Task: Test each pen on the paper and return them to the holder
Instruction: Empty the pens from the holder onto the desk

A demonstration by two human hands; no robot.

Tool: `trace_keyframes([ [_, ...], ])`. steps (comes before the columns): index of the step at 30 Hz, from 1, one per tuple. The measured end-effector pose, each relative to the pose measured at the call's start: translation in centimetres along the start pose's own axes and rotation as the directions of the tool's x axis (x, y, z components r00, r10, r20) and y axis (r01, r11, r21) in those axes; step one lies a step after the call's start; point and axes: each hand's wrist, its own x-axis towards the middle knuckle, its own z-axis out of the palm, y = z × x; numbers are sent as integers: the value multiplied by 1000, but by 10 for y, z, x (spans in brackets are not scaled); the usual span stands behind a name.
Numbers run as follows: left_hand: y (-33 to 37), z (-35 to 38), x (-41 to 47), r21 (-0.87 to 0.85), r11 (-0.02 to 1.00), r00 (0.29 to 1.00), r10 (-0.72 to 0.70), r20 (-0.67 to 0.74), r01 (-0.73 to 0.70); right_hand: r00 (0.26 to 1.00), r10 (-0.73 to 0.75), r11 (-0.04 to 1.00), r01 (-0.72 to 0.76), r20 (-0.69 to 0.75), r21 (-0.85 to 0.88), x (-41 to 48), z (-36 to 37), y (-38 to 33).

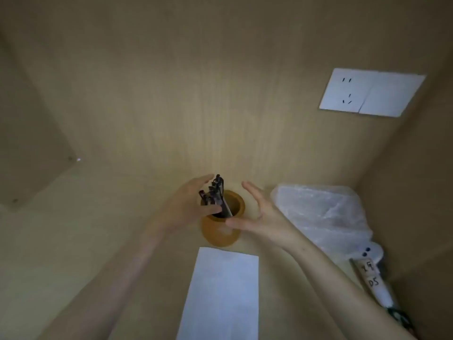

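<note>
Step in hand, by judgement: taking pens out for testing, as the paper (220, 290) at lower centre shows no marks. The pens (215, 195) stand in the holder (220, 231) at frame centre. The left hand (188, 204) grips the bundle, thumb across the barrels. The right hand (259, 214) is spread wide just right of the holder, holding nothing. Next move: lift one pen clear and steady the holder.
</note>
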Motion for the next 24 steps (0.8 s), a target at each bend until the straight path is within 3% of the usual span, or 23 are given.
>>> trace_keyframes([
  [4,-21,14,13,7,999,999,44,-10,-44,1000,-3,999,1,-25,-48,17,9,17],
  [14,-54,37,27,-237,963,989,110,-96,-130,996,-21,1000,21,-84,-9,36,31,66],
  [17,-60,37,26,-369,922,992,101,-73,-121,996,-40,998,44,-81,47,40,44,69],
  [24,-62,40,32,-427,892,988,148,-36,-149,974,-82,984,113,-211,136,49,67,74],
])
